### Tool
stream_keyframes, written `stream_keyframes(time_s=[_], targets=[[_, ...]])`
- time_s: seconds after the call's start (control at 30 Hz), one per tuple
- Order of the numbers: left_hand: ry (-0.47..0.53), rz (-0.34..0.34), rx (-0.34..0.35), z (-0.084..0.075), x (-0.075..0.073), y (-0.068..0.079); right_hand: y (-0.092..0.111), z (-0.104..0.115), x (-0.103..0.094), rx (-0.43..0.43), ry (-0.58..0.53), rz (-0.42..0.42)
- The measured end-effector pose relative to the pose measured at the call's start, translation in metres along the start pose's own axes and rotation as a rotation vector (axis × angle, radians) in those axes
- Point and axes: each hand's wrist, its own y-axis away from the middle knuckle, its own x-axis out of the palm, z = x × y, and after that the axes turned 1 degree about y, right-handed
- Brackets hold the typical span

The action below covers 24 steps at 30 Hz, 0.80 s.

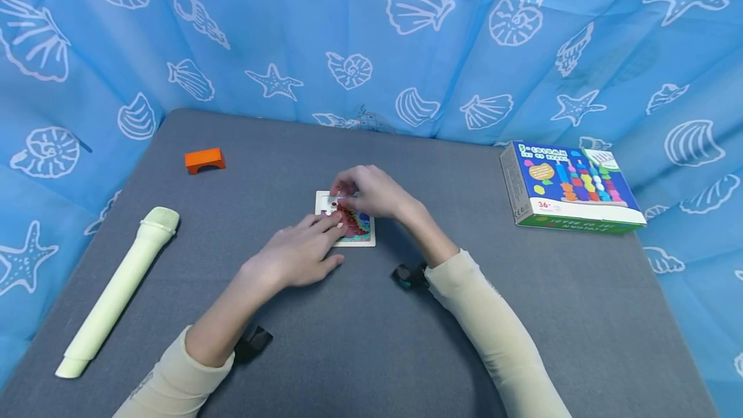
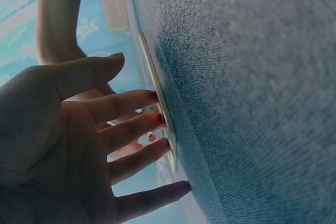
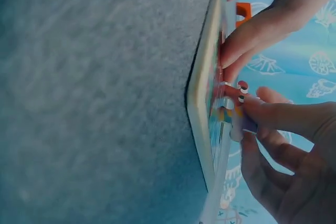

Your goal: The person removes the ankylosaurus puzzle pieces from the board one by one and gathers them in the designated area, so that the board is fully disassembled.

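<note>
A small flat picture puzzle [image 1: 360, 243] with a pale border and a red creature printed on it lies on the grey table. My left hand [image 1: 298, 252] reaches in from the near left, its fairly straight fingertips resting on the puzzle's face and edge. At the far side of the puzzle, my right hand [image 1: 374, 191] pinches a small puzzle piece [image 3: 237, 124] between thumb and fingers. In the right wrist view this piece stands tilted up at the board's surface, showing purple, white and red parts. My right fingers cover some of the board's upper area in the head view.
An orange arch block [image 1: 205, 160] sits at the back left. Along the left side lies a pale green toy microphone [image 1: 118, 292]. A boxed bead set [image 1: 577, 189] rests at the back right. Behind the grey table [image 1: 360, 347] hangs a blue shell-patterned curtain [image 1: 371, 18].
</note>
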Motion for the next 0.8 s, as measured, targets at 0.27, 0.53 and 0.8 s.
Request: stream_keyframes(time_s=[0.27,0.53,0.8], targets=[[-0.011,-0.001,-0.005,-0.002,0.0,-0.001,0.012,-0.008,-0.008,-0.018,-0.122,-0.045],[-0.003,0.001,-0.015,-0.002,0.0,0.0,0.031,-0.027,-0.034,0.033,-0.299,-0.034],[0.003,0.001,-0.014,-0.002,0.001,-0.001,0.052,-0.054,-0.056,0.09,-0.366,-0.041]])
